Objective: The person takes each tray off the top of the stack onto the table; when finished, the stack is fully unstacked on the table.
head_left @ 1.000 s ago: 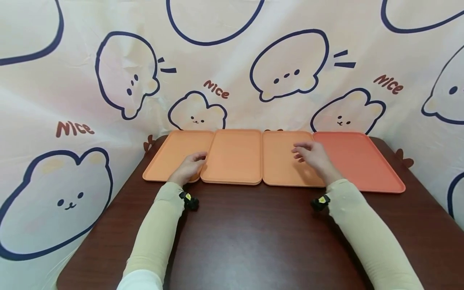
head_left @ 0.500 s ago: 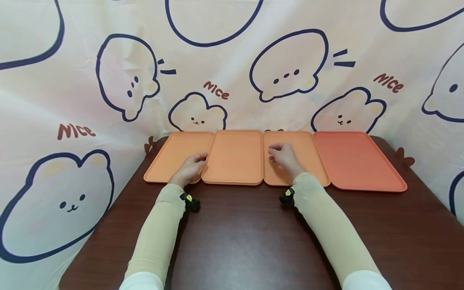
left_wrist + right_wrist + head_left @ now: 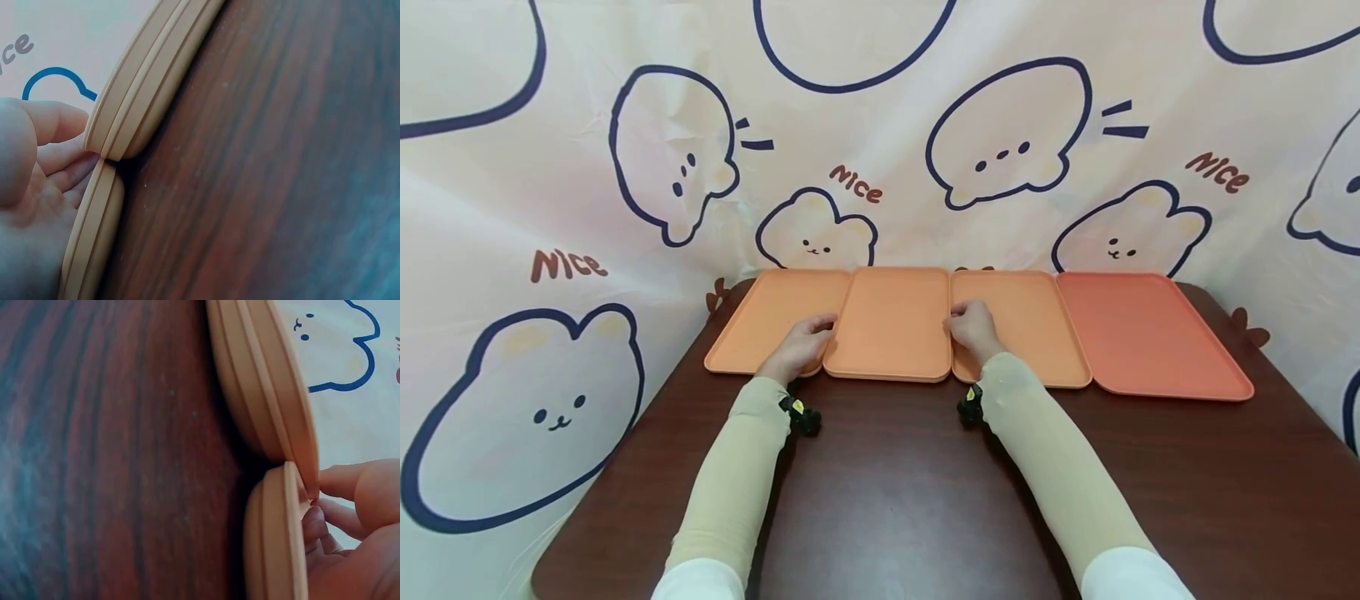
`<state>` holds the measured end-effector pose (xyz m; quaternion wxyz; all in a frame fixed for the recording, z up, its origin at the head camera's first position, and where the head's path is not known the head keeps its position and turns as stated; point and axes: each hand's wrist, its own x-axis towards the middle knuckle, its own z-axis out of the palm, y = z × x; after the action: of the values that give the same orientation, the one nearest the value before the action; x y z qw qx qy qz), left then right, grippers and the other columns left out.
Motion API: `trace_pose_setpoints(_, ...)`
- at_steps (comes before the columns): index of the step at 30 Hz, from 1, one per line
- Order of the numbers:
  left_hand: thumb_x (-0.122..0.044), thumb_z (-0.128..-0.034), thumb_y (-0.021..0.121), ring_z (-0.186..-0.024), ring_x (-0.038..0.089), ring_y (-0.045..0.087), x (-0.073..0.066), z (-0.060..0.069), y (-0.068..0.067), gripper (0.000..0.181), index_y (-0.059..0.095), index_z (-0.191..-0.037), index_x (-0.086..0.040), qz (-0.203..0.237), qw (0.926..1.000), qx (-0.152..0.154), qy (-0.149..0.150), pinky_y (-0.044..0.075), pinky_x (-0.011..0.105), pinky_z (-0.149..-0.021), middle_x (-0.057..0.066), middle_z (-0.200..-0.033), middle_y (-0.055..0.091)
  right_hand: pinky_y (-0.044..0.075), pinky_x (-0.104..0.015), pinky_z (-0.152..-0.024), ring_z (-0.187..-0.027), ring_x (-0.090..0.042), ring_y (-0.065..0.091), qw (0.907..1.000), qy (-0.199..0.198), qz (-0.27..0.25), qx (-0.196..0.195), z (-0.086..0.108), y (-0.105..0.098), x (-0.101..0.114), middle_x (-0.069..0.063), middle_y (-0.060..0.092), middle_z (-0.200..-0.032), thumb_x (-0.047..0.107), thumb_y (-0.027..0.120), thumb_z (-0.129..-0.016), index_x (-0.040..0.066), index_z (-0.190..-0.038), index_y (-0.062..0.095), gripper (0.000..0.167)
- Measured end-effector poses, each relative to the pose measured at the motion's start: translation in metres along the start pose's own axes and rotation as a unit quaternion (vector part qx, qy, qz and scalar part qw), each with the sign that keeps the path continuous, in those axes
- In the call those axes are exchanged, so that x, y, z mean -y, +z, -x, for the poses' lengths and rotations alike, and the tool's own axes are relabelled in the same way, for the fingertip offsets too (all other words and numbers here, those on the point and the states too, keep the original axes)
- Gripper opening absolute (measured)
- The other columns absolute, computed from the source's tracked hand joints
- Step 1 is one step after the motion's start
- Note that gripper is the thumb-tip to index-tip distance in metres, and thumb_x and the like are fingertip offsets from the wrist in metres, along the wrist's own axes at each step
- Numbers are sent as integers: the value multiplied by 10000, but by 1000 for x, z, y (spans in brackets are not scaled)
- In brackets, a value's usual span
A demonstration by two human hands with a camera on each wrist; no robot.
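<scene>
Two light-orange trays lie stacked with aligned rims; the upper tray [image 3: 891, 325] is left of centre in the row in the head view. At its left rim is my left hand [image 3: 801, 346]; the left wrist view shows the thumb on the rim and the other fingers bent in beside it, tips partly hidden. My right hand [image 3: 976, 332] pinches the right rim, fingers curled, over the neighbouring orange tray [image 3: 1030, 333]. My left hand also lies over the leftmost orange tray [image 3: 767, 325]. All these trays rest flat and hold nothing visible.
A coral-red tray [image 3: 1153, 333] ends the row at the right. Beneath the trays is a dark brown wooden table [image 3: 887, 500]. A pale curtain [image 3: 895, 225] with cartoon prints hangs close behind the trays.
My right hand has moved left, from over the right-hand orange tray to the stacked trays' right rim, its fingers curling in. My left hand has stayed at the left rim.
</scene>
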<state>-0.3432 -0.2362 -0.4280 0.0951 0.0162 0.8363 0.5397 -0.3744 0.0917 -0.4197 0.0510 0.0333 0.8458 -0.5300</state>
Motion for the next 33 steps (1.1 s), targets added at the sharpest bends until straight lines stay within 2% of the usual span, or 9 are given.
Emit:
trace_pose_setpoints(9,-189,-1150,465,-1657,301,261,2,0,1,552,376,-1681,-67,53,9999,81,-52,256,489,-1350,158,-1760,335,553,-456,-1078,-1242,-322,638,9999,77,-77,-100,2,0,2,-207,612,-1451,118,567,-1086,-11,-1492,578,427)
trace_pose_setpoints(12,-188,-1150,466,-1657,305,262,2,0,0,550,379,-1679,-62,130,9999,65,31,257,494,-1350,159,-1755,343,559,-457,-989,-1144,-350,654,9992,35,-374,-160,3,-4,6,-219,641,-1396,135,580,-1088,-9,-1476,589,414)
trace_pose_setpoints(16,-167,-1150,462,-1648,331,278,3,-1,-1,554,364,-1678,-35,246,9995,128,166,262,509,-1346,183,-1750,342,516,-361,-820,-953,-238,610,9990,45,-439,-107,4,-9,14,-206,640,-1434,130,539,-1100,32,-1553,529,464)
trace_pose_setpoints(22,-169,-1152,459,-1645,342,283,5,-1,-1,557,353,-1684,-40,247,9995,164,122,265,517,-1345,183,-1755,332,258,-295,-518,-521,-142,203,9942,244,-1023,214,6,-12,17,-140,501,-1655,-42,353,-1059,129,-1631,466,608)
trace_pose_setpoints(25,-181,-1154,461,-1657,329,257,5,-1,-1,554,361,-1685,-59,179,9998,96,48,248,514,-1351,166,-1761,327,262,-279,-474,-474,-127,216,9906,379,-1282,285,8,-13,16,-91,448,-1701,-32,301,-1071,144,-1616,486,602)
trace_pose_setpoints(26,-185,-1155,458,-1661,326,250,4,-1,-1,553,361,-1686,-62,144,9999,84,29,243,513,-1353,163,-1764,324,275,-286,-488,-501,-145,228,9902,414,-1306,260,8,-13,15,-80,455,-1697,-18,295,-1075,146,-1610,494,593)
trace_pose_setpoints(28,-188,-1159,455,-1666,320,239,4,-3,-1,551,360,-1687,-64,116,9999,72,4,234,508,-1357,159,-1767,321,392,-284,-613,-668,-136,465,9900,479,-1316,156,10,-15,13,-62,449,-1697,21,298,-1090,150,-1599,509,565)
trace_pose_setpoints(30,-183,-1161,454,-1666,317,241,4,-4,-1,549,358,-1688,-62,116,9999,66,4,236,503,-1357,159,-1767,322,519,-315,-864,-1060,-196,618,9901,456,-1324,0,11,-19,11,-78,429,-1706,6,309,-1082,125,-1593,523,567)
trace_pose_setpoints(33,-179,-1161,454,-1664,319,249,3,-6,-2,548,359,-1686,-55,130,9999,60,-13,239,501,-1356,162,-1764,327,388,-397,-1239,-1567,-268,380,9882,411,-1453,-256,12,-27,8,-89,425,-1706,-24,343,-1072,101,-1563,566,553)
